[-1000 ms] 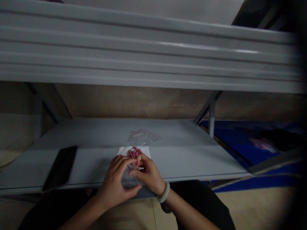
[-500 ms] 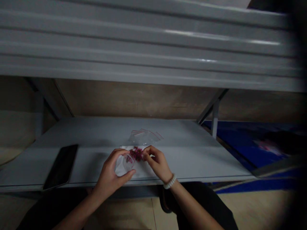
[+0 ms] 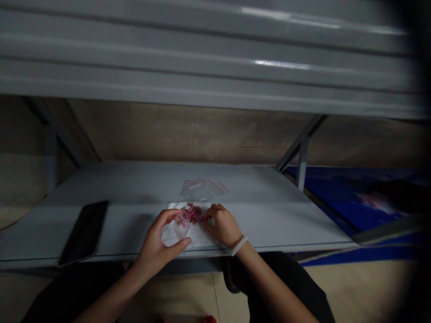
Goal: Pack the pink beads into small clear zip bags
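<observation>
My left hand curves its thumb and fingers round a small clear cup, which is tilted and has some pink bits showing through it. Beside the cup, a small heap of pink and dark red buds lies on a white paper sheet. At the heap's right edge my right hand, with a pale beaded bracelet on its wrist, has thumb and fingertips pinched together. What they hold, if anything, is too small to make out.
Several clear zip bags with red strips lie behind the paper. A black tablet or phone rests at the left of the grey board. Overhead runs a ridged grey metal panel. Blue matting is at the right.
The view has tilted slightly. My right hand has turned a little at the heap's right edge, its fingers now lower. My left hand still holds the cup, which is tilted slightly differently.
</observation>
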{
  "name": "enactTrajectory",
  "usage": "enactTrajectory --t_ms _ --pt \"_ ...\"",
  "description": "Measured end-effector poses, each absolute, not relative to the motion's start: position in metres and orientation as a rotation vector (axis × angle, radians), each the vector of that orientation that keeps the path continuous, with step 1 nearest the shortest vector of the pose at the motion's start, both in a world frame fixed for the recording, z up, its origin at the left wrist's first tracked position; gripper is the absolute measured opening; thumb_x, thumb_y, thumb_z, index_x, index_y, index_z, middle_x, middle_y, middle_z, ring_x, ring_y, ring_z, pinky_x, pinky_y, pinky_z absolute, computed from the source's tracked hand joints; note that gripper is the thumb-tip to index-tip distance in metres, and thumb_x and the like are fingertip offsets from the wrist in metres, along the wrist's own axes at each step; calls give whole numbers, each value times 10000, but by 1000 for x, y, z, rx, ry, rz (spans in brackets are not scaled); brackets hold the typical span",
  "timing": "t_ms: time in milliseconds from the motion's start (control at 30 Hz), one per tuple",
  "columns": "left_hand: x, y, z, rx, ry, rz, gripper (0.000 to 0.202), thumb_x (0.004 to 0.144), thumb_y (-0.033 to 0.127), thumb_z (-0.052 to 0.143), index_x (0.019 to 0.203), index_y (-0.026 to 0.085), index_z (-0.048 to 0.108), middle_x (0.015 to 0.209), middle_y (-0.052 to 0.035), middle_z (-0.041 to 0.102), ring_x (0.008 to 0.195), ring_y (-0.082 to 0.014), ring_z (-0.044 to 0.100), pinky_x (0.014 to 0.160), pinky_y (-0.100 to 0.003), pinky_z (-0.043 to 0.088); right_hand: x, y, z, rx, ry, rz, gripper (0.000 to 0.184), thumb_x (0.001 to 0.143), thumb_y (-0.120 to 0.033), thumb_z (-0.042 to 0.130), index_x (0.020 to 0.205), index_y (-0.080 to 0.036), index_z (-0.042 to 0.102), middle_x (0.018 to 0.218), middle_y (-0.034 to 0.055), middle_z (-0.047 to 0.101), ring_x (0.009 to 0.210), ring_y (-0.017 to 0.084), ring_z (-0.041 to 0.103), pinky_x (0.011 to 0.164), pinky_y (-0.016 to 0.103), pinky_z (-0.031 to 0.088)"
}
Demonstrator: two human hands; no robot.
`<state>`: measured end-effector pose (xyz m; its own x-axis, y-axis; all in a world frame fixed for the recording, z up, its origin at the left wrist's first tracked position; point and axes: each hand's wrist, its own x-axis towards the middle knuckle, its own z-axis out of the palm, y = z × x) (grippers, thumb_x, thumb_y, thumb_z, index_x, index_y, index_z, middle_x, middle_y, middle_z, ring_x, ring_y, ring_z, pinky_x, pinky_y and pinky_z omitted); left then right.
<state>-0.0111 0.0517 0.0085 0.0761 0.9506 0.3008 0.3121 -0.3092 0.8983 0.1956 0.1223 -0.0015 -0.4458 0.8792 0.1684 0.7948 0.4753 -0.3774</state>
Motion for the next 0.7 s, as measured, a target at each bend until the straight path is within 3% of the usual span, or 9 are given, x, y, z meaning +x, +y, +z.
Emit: enactTrajectory --t_ms 267,700 --pt "-7 49 12 1951 1319 1275 506 698 182 693 1159 232 491 1132 -71 573 1056 -236 560 917 -389 447 183 118 -6 -1597 -2342 386 109 754 -129 598 753 -164 701 836 94 667 758 177 593 694 258 433" --pt "-8 50 12 1972 1344 1245 470 716 179 679 1142 231 488 1107 -64 577 1029 -223 561 895 -377 447 182 116 -7 -1631 -2277 406 80 736 -146 605 713 -161 680 816 88 658 707 163 592 638 246 417"
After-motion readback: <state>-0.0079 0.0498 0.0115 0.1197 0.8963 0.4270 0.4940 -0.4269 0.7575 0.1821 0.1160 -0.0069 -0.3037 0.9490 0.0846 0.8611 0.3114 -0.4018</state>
